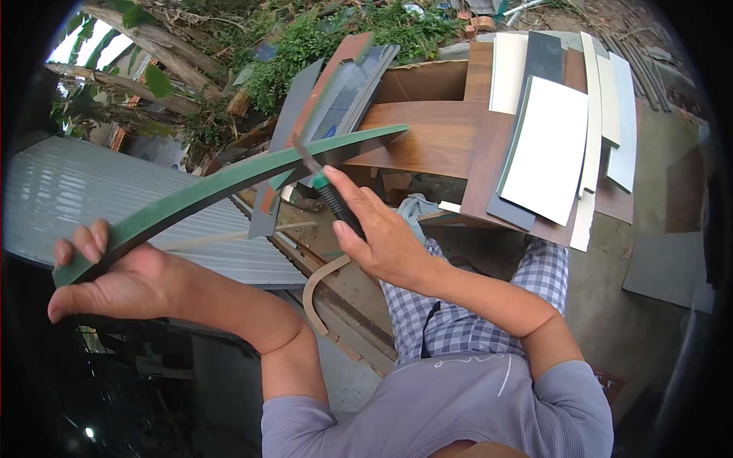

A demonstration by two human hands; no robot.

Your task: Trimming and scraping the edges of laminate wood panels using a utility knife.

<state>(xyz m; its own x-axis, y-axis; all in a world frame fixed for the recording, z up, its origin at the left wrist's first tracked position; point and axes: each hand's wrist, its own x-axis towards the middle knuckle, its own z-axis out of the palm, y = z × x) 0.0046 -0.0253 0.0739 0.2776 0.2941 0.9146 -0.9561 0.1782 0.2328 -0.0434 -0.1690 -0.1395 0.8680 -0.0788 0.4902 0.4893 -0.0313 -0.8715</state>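
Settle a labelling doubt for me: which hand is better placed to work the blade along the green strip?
The right hand, it seems: it grips the knife, with the blade at the green strip. The left hand is clasped around the strip's left end, better suited to steadying it.

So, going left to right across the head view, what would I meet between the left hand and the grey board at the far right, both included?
Left hand → knife → right hand → large white board → grey board
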